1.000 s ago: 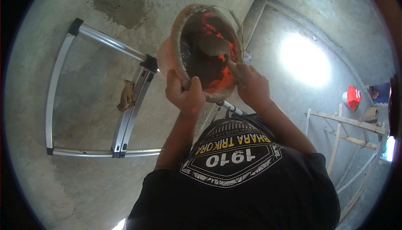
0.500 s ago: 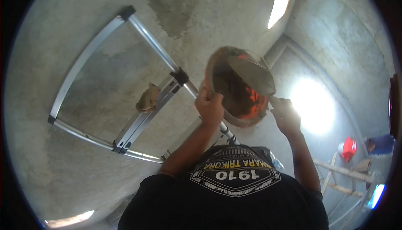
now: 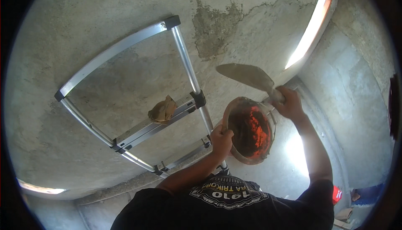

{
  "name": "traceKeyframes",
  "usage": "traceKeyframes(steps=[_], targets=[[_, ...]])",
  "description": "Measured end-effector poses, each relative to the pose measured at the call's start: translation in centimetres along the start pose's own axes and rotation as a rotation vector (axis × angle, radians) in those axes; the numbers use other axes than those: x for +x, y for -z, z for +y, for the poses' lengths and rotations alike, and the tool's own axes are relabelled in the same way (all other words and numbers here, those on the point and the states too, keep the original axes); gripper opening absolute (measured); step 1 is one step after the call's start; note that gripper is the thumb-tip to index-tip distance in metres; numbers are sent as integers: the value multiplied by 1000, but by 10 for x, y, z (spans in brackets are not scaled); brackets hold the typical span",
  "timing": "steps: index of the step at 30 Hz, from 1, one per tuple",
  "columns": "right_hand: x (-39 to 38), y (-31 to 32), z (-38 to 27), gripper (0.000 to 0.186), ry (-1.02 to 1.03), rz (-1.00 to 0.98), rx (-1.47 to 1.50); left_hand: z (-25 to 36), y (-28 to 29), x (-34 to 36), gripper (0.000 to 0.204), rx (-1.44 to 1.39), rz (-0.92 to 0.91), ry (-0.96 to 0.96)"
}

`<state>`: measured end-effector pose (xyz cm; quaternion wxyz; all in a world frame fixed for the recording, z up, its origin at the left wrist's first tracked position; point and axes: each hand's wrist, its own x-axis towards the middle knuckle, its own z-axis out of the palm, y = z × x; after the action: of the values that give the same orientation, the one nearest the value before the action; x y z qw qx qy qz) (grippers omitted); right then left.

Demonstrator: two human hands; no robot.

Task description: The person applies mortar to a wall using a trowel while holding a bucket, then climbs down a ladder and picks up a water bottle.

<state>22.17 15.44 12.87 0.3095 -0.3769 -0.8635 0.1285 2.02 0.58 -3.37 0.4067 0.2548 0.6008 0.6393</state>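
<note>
My left hand (image 3: 222, 140) grips the near rim of a round bucket (image 3: 247, 131), crusted with grey mortar and stained bright orange inside, with dark contents or residue at the bottom. My right hand (image 3: 288, 104) is closed on the handle of a pointed trowel (image 3: 245, 76), whose grey, dirty blade is raised above the bucket, toward the cement wall (image 3: 217, 29). Left of the bucket stands an aluminium ladder (image 3: 111, 52) with black joints, and a crumpled brown object (image 3: 161, 109) rests on one of its rungs.
Patchy cracked plaster surrounds a narrow bright opening (image 3: 309, 31) at upper right. A wall corner and another grey wall (image 3: 351, 96) lie to the right. Low at the right are a red object (image 3: 336, 194), a blue object (image 3: 366, 194) and some light boards (image 3: 343, 217).
The trowel has come up out of the bucket and swung above it, with my right hand rising. The bucket sits lower and farther right in view, and the view has shifted up the wall.
</note>
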Motion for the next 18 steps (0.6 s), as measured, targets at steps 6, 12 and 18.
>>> traceKeyframes(steps=[6,12,18], targets=[[105,-13,34,36,244,-57,-114,-17,0,-5,1,-65,-33,29],[179,-13,44,40,153,-165,-225,-13,5,-13,4,-21,-23,21],[233,22,50,44,330,-231,-411,-6,8,-21,11,11,-7,64]])
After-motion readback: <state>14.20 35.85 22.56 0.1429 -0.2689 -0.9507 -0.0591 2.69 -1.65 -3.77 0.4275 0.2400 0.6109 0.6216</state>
